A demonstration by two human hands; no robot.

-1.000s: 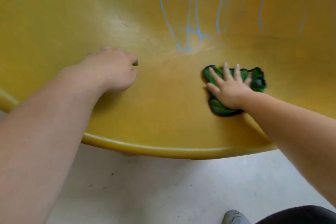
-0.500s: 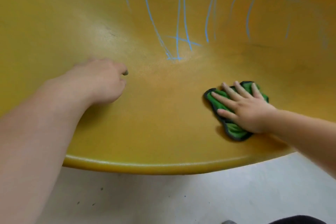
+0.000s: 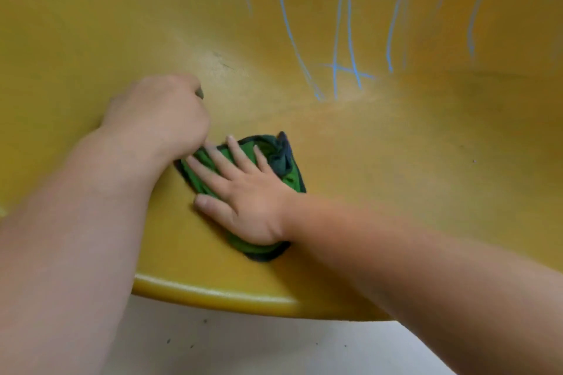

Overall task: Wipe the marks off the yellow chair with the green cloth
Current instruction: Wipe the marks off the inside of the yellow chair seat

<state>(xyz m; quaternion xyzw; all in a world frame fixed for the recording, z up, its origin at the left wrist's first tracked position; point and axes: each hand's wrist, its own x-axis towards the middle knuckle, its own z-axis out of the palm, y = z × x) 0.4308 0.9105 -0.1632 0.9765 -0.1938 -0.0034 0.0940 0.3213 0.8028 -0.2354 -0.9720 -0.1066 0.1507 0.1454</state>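
Your right hand lies flat with its fingers spread, pressing the green cloth onto the seat of the yellow chair, near its front edge. Your left hand rests curled just beside the cloth, holding nothing visible, while blue marks streak the chair back.

A pale grey floor is being shown along the bottom edge of the view, and it is being marked by a few small dark specks.
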